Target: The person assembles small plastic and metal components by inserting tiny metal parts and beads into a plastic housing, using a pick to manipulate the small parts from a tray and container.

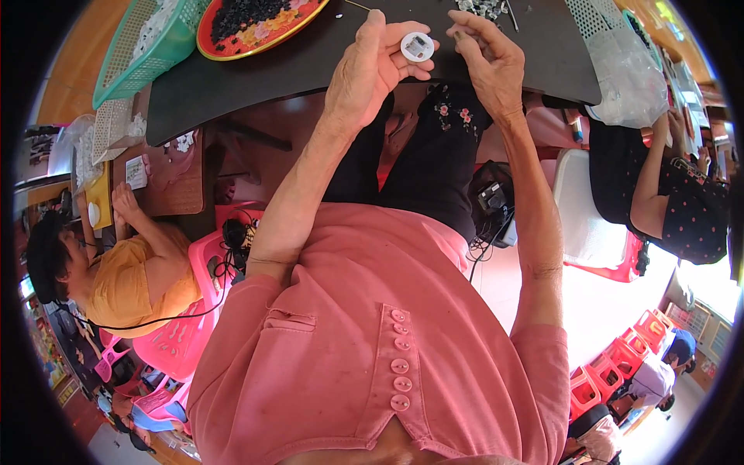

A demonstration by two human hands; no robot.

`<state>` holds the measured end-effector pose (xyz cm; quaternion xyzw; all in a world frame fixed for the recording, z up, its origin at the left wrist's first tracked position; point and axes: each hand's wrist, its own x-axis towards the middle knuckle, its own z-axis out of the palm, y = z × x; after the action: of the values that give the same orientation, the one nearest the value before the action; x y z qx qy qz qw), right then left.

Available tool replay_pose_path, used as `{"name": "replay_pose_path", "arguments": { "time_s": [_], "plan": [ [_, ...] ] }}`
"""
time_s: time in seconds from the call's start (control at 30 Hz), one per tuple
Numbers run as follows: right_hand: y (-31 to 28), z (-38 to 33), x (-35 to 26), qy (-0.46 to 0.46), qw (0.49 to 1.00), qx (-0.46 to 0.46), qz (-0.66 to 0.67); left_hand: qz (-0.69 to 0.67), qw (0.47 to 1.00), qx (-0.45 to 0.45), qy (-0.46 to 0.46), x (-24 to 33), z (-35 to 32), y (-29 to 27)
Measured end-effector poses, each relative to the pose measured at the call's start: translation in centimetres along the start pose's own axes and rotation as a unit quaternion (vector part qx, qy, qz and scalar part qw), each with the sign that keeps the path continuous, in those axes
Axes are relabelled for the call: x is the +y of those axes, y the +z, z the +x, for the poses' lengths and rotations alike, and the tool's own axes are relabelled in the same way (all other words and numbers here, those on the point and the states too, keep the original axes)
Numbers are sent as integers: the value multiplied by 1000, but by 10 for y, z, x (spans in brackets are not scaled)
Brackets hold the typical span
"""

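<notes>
The left hand [364,70] pinches a small round white plastic disc [417,46] between thumb and fingers, holding it up over the near edge of the dark counter [310,62], probably so its face shows. At three o'clock from the disc, the right hand [488,62] curls nearly closed, fingertips pressed together; whether they grip anything cannot be told. At ten o'clock sits a glossy red tray [232,48] of tiny black pieces, beside a green mesh basket [139,54].
</notes>
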<state>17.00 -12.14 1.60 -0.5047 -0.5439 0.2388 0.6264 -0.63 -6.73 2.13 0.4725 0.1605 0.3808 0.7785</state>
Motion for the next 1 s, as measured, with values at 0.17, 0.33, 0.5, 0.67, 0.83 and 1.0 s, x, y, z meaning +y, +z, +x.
{"name": "replay_pose_path", "arguments": {
  "time_s": [0.17,0.33,0.5,0.67,0.83,1.0],
  "plan": [
    [1,1,0,-10,1000,4,1,11,1000,9,11,1,-1,1],
    [2,1,1,-9,1000,5,-2,-11,1000,9,-11,1,1,-3],
    [3,-2,-2,-6,1000,9,-17,-30,999,3,-18,4,4,-3],
    [5,-2,-3,-4,999,12,-45,-10,1000,10,-22,5,5,-1],
    [6,-2,-5,3,999,15,-46,-5,999,23,-25,8,5,-1],
    [7,-3,-6,10,998,16,-55,13,999,45,-26,9,6,-5]
  ]
}}
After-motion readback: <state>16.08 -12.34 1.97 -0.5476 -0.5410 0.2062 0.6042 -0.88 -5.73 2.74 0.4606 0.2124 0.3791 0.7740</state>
